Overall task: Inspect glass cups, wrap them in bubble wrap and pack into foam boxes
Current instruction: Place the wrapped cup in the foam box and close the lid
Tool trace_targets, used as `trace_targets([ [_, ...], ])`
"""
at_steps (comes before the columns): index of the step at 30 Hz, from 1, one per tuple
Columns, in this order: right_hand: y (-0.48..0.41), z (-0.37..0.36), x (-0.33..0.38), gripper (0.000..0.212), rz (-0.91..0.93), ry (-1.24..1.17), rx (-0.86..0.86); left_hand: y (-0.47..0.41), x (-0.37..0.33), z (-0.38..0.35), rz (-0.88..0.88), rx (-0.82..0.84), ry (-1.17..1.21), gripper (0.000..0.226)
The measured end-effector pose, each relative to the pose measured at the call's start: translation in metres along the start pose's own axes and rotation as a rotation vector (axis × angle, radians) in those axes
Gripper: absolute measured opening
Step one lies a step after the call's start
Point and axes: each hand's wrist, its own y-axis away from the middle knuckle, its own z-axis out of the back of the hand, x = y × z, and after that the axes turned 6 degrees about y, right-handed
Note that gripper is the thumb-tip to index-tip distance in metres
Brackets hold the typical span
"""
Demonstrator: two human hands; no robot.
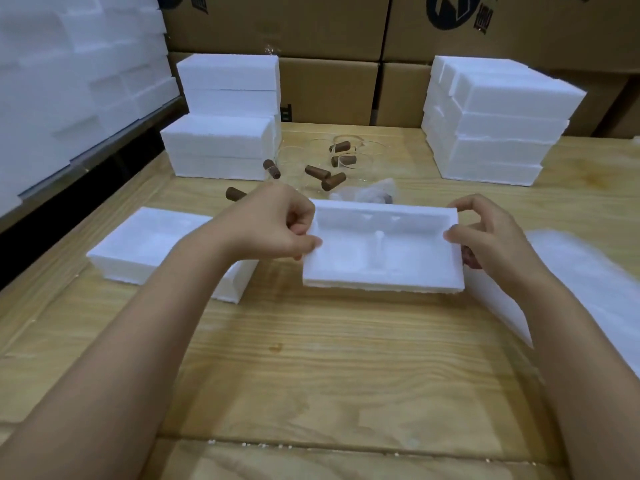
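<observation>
- Left hand [277, 223]: thumb and curled fingers pinch the left edge of the foam box half [381, 268].
- Right hand [485, 233]: thumb on top and fingers beneath pinch the right edge of the same part.
- Foam box half: held between both hands at the centre of the worktop [311, 358], moulded hollow side up. Whether its near edge touches the worktop cannot be told.
- Second foam half [145, 244]: lies on the worktop to the left, partly behind the left forearm.
- Blurred foam piece [581, 271]: lies to the right.
- Glass cups [317, 172]: clear, with brown handles, grouped behind the held part.
- Bubble wrap [367, 192]: crumpled, just behind the held part.
- Foam box stacks: rear left [221, 140] and rear right [498, 133].
- Cardboard boxes [329, 91]: along the back.
</observation>
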Motion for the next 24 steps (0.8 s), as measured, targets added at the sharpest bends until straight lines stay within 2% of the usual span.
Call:
trace_targets([
  [4, -0.004, 0.001, -0.003, 0.005, -0.025, 0.082, -0.026, -0.003, 0.0, -0.007, 0.015, 0.048, -0.068, 0.044],
  [7, -0.006, -0.006, -0.003, 0.001, -0.061, 0.141, -0.033, -0.004, 0.001, -0.011, 0.046, 0.078, -0.103, 0.043],
  [11, -0.009, -0.015, -0.003, 0.018, -0.14, 0.278, 0.026, -0.008, 0.003, -0.014, 0.121, 0.131, -0.097, 0.04],
  [14, -0.014, -0.015, 0.001, 0.033, -0.14, 0.271, -0.025, -0.013, 0.002, -0.012, 0.163, 0.144, -0.131, 0.038],
  [16, -0.023, -0.015, 0.008, 0.032, -0.099, 0.333, -0.123, -0.018, -0.001, -0.009, 0.169, 0.06, -0.188, 0.034],
  [18, -0.039, -0.017, 0.016, 0.025, 0.0, 0.384, -0.173, -0.026, -0.006, -0.008, 0.183, -0.109, -0.234, 0.026],
  [20, -0.056, -0.023, 0.023, 0.038, 0.111, 0.391, -0.085, -0.033, -0.012, -0.012, 0.235, -0.209, -0.291, 0.025],
  [21, -0.063, -0.027, 0.024, 0.046, 0.143, 0.392, -0.017, -0.036, -0.014, -0.016, 0.247, -0.2, -0.34, 0.03],
  [24, -0.076, -0.046, 0.023, 0.054, 0.163, 0.356, 0.182, -0.043, -0.015, -0.029, 0.257, -0.045, -0.393, 0.042],
])
